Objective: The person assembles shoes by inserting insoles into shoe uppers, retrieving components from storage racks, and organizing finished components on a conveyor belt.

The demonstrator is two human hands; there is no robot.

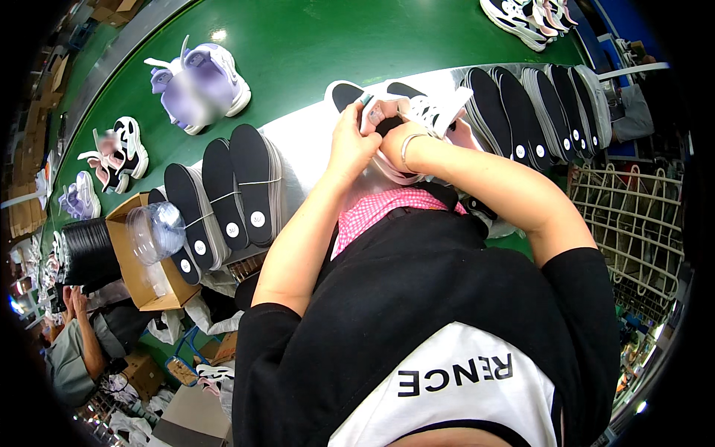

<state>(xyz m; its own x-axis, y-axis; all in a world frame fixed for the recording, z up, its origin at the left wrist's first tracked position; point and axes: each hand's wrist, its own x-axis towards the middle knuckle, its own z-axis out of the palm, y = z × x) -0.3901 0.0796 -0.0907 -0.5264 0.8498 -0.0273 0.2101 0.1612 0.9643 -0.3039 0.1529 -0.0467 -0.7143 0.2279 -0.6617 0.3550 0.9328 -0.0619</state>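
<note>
A white and pink sneaker (378, 112) with a dark inside is between my hands at the near edge of the work table. My left hand (351, 140) grips its collar from the left, thumb toward the opening. My right hand (398, 143), with a bracelet at the wrist, is closed on the near side of the opening; its fingertips are hidden in the shoe. Just beyond lie black insoles with pale rims (345, 94). A second white sneaker with black marks (436, 112) sits against the right side of the held one.
Stacks of black insoles stand left (253, 182) and right (491, 104). A cardboard box (160, 287) with a clear plastic tub (153, 231) is at the left. Lilac sneakers (199, 86) stand on the green table (313, 45). A wire rack (633, 223) is at right; a co-worker (82, 350) is at far left.
</note>
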